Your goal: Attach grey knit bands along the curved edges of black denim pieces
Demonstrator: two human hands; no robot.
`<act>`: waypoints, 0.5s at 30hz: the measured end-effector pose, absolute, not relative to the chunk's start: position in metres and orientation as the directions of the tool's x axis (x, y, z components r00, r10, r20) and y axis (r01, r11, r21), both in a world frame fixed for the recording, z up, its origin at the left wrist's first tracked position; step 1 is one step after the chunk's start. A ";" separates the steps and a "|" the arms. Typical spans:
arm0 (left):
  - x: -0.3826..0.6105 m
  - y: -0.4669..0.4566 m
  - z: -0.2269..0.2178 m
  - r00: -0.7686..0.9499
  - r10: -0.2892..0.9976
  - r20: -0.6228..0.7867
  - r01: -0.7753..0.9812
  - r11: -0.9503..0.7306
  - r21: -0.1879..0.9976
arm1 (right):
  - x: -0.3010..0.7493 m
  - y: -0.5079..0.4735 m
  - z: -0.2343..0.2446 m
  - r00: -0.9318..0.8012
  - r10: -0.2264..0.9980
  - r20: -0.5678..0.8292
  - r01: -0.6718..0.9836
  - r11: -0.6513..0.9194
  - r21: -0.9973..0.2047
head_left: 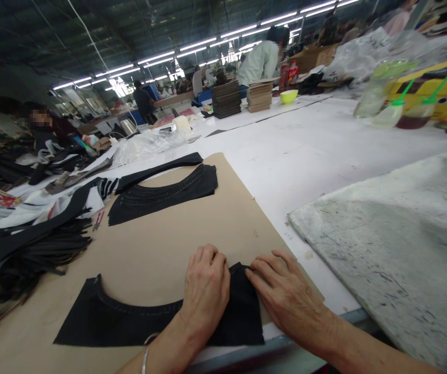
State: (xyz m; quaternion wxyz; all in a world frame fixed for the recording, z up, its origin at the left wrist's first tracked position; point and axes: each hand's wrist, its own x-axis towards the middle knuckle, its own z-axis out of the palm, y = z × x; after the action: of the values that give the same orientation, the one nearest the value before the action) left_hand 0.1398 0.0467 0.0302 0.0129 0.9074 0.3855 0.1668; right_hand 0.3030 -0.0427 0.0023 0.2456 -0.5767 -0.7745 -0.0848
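A curved piece of black fabric (106, 322) lies on a brown cardboard sheet (157, 249) near the table's front edge. My left hand (205, 288) rests on the right end of that piece, fingers curled and pressing down. My right hand (285, 293) lies flat beside it, fingers stretched out, their tips touching the fabric's upper right corner. A second stack of curved black pieces (164, 195) sits farther back on the same cardboard.
A heap of black strips (24, 249) lies at the left. A grey marked slab (394, 249) covers the right. Drink cups (398, 111) stand at the far right. Stacks of cardboard (227, 98) and a yellow bowl (288, 96) sit far back. Other people work beyond.
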 end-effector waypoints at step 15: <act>0.121 0.026 0.011 0.815 0.512 0.269 0.537 -0.843 -0.022 | 0.303 -0.042 0.001 -0.212 0.843 0.495 0.935 0.323 -0.150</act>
State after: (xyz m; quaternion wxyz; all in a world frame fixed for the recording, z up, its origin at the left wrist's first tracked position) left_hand 0.1213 0.0260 0.0108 -0.0486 0.9515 0.2758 0.1274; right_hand 0.3025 -0.0425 0.0007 0.2525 -0.5748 -0.7730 -0.0910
